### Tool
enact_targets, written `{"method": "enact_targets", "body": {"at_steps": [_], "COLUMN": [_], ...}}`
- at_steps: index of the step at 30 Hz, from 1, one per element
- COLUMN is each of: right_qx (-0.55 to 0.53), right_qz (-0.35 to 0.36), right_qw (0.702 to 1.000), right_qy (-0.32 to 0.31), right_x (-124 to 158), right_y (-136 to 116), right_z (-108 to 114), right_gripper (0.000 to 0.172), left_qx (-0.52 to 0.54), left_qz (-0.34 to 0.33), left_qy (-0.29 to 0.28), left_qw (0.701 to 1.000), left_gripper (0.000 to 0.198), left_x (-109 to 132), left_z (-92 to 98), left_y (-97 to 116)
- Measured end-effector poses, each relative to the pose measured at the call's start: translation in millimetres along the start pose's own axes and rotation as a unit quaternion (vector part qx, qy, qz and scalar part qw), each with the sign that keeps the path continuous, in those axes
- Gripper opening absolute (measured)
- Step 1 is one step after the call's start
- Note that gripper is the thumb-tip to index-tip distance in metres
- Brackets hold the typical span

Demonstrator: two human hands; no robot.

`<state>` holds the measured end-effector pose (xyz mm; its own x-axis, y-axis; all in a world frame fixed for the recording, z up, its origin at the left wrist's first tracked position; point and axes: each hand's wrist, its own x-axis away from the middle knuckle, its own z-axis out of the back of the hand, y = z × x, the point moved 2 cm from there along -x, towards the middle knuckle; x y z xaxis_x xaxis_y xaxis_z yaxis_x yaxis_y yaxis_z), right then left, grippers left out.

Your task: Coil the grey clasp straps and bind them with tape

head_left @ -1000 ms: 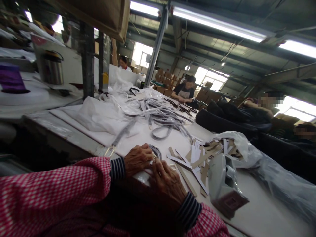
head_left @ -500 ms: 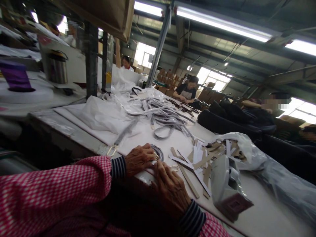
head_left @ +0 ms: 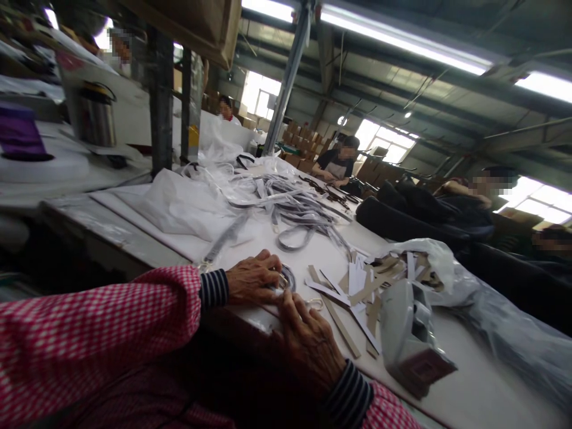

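At the near edge of the table, my left hand [head_left: 252,279] has its fingers bent over a grey strap [head_left: 291,275] in a plastic sleeve, coiled into a small ring with gold-coloured metal at its side. My right hand [head_left: 310,333] presses its fingertips together on the near side of the same strap, meeting the left fingertips; a bit of white shows between them. A gold-coloured metal loop [head_left: 315,304] lies beside the right fingers. Another grey strap [head_left: 227,235] lies beyond the left hand. What exactly the fingertips pinch is partly hidden.
Sleeved straps [head_left: 290,202] lie heaped across the table, with clear plastic film [head_left: 172,199] to the left. Cut card strips [head_left: 357,286] and a white tape dispenser [head_left: 404,333] are on the right. Dark material [head_left: 420,217] is piled beyond. A person [head_left: 337,164] works at the far end.
The left fingers have shifted slightly at the coiled strap, the index knuckle now raised higher. The right hand stays nearly in place. The view has moved a little.
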<state>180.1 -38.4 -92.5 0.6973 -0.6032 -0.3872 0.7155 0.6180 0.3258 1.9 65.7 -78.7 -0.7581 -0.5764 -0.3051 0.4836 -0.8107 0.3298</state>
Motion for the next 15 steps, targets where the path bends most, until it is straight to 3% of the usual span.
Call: {"method": "enact_targets", "body": {"at_steps": [8, 12, 15], "right_qx": [-0.047, -0.125, -0.121], "right_qz": [-0.053, -0.131, -0.211], "right_qw": [0.998, 0.983, 0.963], "right_qy": [-0.001, 0.018, 0.119], "right_x": [6, 14, 37], "right_y": [-3, 4, 25], "right_z": [2, 32, 68], "right_gripper": [0.047, 0.044, 0.036], "left_qx": [0.008, 0.018, 0.020], "left_qz": [0.017, -0.002, 0.003], "left_qy": [0.040, 0.075, 0.120], "left_qw": [0.999, 0.997, 0.993], "left_gripper": [0.018, 0.018, 0.020], "left_x": [6, 13, 6], "left_z": [-12.2, -23.3, -20.8], "left_y": [10, 8, -3]}}
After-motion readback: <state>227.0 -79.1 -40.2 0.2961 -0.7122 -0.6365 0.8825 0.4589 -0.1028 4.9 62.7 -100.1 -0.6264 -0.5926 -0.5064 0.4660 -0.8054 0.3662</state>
